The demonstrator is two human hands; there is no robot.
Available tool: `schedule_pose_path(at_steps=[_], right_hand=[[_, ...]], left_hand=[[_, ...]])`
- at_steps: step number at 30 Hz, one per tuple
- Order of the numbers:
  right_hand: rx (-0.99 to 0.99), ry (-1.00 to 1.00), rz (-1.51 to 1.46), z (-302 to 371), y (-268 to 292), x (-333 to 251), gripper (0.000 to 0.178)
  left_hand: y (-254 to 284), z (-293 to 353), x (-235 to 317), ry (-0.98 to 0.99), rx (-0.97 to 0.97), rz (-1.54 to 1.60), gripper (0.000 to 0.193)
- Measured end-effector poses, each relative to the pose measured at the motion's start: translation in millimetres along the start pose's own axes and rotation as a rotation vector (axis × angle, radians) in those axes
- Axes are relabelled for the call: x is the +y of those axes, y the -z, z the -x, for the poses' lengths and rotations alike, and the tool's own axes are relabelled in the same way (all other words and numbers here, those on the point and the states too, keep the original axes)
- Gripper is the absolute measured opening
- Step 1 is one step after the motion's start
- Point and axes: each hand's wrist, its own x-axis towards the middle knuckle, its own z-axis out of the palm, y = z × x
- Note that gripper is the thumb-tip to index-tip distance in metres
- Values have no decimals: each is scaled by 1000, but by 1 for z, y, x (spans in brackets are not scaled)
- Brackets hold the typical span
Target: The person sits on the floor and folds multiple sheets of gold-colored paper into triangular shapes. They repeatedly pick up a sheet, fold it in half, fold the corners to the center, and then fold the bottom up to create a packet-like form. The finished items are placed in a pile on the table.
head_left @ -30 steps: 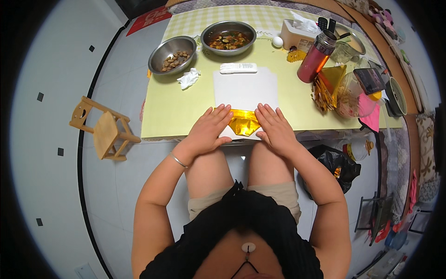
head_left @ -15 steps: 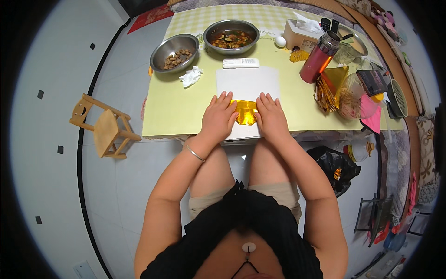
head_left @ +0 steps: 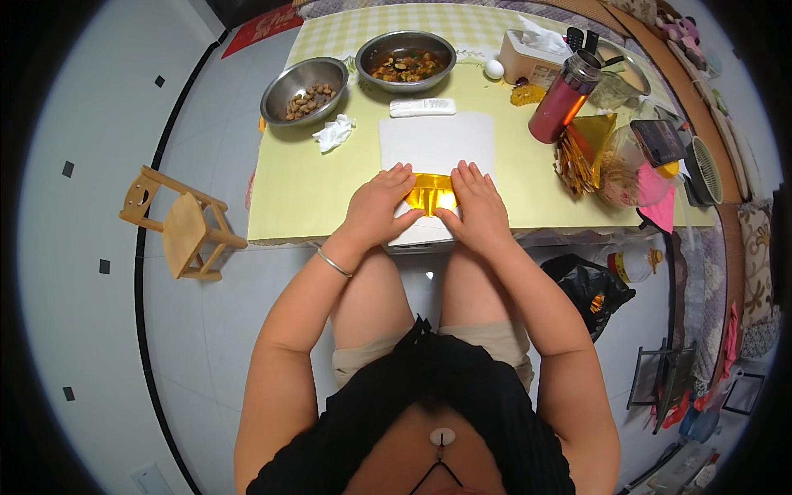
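A folded sheet of gold foil paper (head_left: 432, 196) lies on a white pad (head_left: 437, 142) at the table's near edge. My left hand (head_left: 379, 204) rests flat over the foil's left end, fingers stretched forward and thumb at its near edge. Over the right end lies my right hand (head_left: 481, 204), fingers also extended, with its thumb reaching in toward the other thumb. Both hands press on the foil without closing round it. Its two ends are partly hidden under them. A silver bangle (head_left: 334, 261) circles my left wrist.
Beyond the pad lie a white oblong case (head_left: 422, 108) and a crumpled tissue (head_left: 335, 133). Two metal bowls stand farther back, one with nuts (head_left: 310, 101), one with food in liquid (head_left: 406, 68). At right are a red flask (head_left: 564, 99), gold foil pieces (head_left: 585, 154) and a tissue box (head_left: 528, 62).
My thumbs have drawn closer together along the foil's near edge. The foil's near part, tapered before, now looks wider and straighter. The view has shifted slightly.
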Motion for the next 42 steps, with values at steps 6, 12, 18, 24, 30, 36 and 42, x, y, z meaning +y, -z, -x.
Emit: schedule_pose_path(at_steps=[6,12,18,24,30,36,42], right_hand=[[-26,-79,-18,-1,5,-11,85],[-76,-103,22,-4,6,-12,90],[-166,60,-89,15,23,3,79],[-91,206,-131,47,31,6,61],[17,158,-239,54,30,-5,43],[193,-157,-689,52,17,-1,20],[371,-348,-1412,27,30,-18,12]], left_hand=[[-1,1,6,55,-15,14,67],[-5,4,1,87,-61,106,68],[7,30,-2,22,-154,85,69],[20,63,27,-23,-66,-34,60],[21,69,38,66,125,179,43],[8,67,21,243,303,368,18],[14,46,28,663,494,1218,12]])
